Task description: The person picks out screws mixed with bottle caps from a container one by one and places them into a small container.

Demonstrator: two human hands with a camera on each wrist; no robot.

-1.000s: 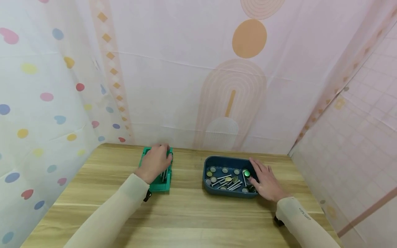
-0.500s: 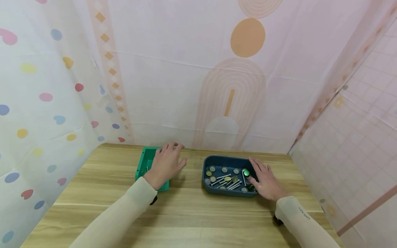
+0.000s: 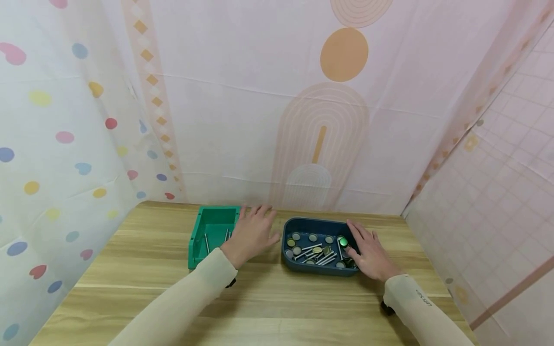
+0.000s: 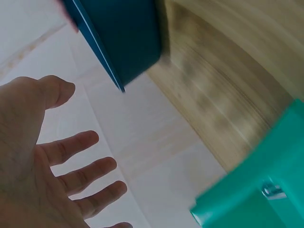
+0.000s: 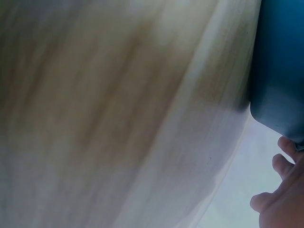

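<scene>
A left hand (image 3: 251, 234), fingers spread and holding nothing, hovers just left of a navy tray (image 3: 309, 271) where metal bolts (image 3: 327, 258) lie among bottle caps (image 3: 313, 237), while a right hand (image 3: 371, 254) rests, fingers extended, on the tray's right rim. More bolts sit in a green bin (image 3: 196, 235) farther left. Each should prove light, rigid and slick, best pinched mid-shank, away from the head.

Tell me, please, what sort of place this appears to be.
It is probably a small screened-off work corner, though what lies beyond is hidden. Patterned cloth hangs close around a wooden table, which bears a green bin and a dark blue tray with small metal pieces.
</scene>
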